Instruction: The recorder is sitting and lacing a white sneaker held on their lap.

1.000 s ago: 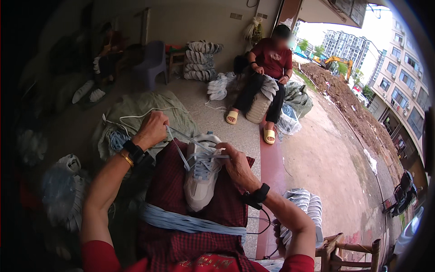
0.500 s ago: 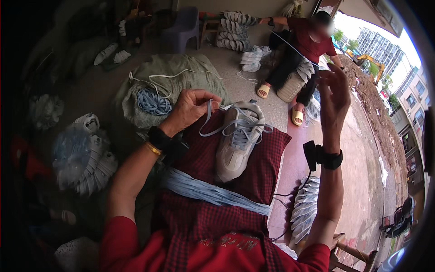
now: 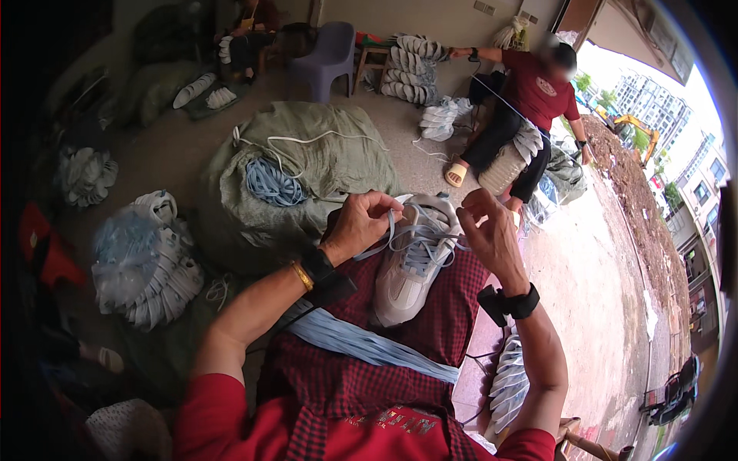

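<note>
A pale sneaker lies on my lap over a red-and-black checked cloth, its toe toward me. Light blue-grey shoelaces cross its front and loop out at both sides. On the shoe's left, my left hand pinches a loose stretch of lace between thumb and fingers. My right hand is at the shoe's right side by the collar, its fingers curled together; whatever may be in them is hidden. A bundle of light blue laces stretches across my lap below the toe.
To the front left stands a big green sack with a coil of blue laces on it. Stacked shoe parts lie at left, more at lower right. A seated person works ahead, near a purple chair.
My right hand has come down and left, from raised at the right to beside the shoe. My left hand has moved slightly right and down, still pinching the lace. The view has shifted a little.
</note>
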A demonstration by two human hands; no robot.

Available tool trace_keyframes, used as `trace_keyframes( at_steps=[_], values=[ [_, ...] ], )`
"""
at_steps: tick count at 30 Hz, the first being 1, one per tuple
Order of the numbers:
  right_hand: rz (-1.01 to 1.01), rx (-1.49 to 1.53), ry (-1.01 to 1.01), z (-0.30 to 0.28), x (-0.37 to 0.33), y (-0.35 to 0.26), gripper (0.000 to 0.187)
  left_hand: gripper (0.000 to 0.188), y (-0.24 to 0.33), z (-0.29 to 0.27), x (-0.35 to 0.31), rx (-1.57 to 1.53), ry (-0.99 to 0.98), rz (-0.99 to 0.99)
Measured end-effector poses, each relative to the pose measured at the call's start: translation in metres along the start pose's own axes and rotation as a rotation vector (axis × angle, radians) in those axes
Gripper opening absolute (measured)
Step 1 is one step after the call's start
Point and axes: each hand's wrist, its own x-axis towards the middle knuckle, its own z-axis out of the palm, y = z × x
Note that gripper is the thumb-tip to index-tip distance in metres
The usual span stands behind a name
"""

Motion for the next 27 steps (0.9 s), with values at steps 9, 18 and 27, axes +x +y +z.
trace_keyframes(
  at_steps=[9, 18, 27],
  values=[
    [0.252, 0.086, -0.24, 0.006, -0.026, 0.069, 0.064, 0.013, 0.006, 0.016, -0.003, 0.032, 0.022, 0.05],
    [0.266, 0.297, -0.239, 0.003, -0.036, 0.049, 0.028, 0.009, 0.011, 0.02, -0.004, 0.115, 0.087, 0.205],
    [0.15, 0.092, -0.306, -0.034, -0.041, 0.03, 0.022, 0.01, 0.014, 0.014, -0.006, 0.03, 0.046, 0.072]
  ],
)
